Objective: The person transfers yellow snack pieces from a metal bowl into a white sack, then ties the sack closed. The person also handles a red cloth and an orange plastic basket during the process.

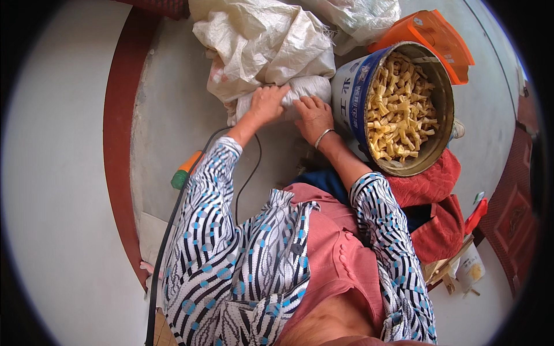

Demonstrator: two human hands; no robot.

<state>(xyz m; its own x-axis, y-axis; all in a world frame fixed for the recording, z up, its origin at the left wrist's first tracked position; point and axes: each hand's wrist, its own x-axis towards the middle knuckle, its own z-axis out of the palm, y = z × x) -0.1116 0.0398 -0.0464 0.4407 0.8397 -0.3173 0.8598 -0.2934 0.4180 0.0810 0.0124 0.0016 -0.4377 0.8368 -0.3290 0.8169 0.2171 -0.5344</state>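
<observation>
A large white woven plastic sack (264, 43) lies crumpled before me, with a rolled or folded part (307, 88) along its near side. My left hand (269, 104) has its fingers curled over that fold and its thumb beneath. Just to the right, my right hand (315, 119), with a metal bangle at the wrist, rests on the same fold with its fingers spread. Beside the right hand a blue and white metal bucket (350, 91) tilts towards me. Pale yellow knotted strips (400, 108) fill much of it. What lies inside the sack is hidden.
Behind the bucket stands an orange bag (433, 34), with another whitish sack (355, 19) beside it. Red cloth (433, 177) lies below the bucket. A black cable (173, 220) runs along my left, near an orange and green bottle-like object (184, 171). A dark red chair (513, 207) stands right.
</observation>
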